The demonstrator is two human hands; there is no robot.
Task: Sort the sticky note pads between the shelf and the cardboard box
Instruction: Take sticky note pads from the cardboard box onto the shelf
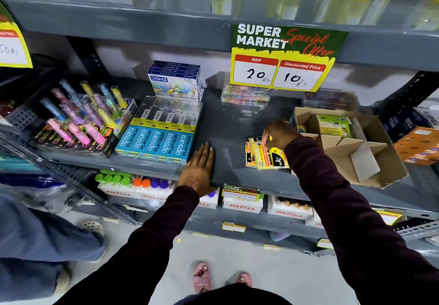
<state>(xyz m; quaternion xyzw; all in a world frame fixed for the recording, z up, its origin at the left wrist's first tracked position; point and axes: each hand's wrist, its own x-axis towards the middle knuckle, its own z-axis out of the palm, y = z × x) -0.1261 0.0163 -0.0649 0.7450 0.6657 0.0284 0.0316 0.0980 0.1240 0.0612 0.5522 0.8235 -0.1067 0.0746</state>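
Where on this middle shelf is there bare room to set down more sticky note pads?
The widest bare patch of the shelf runs between the blue Apsara boxes and the sticky note pads, where the left hand lies flat. It reaches back to the clear cases. Right of the pads, the cardboard box crowds the shelf.

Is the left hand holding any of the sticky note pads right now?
No, the left hand lies flat and empty on the shelf, while the right hand grips the sticky note pads.

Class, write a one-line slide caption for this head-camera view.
Right hand grips sticky note pads on the grey shelf beside an open cardboard box; left hand rests flat.
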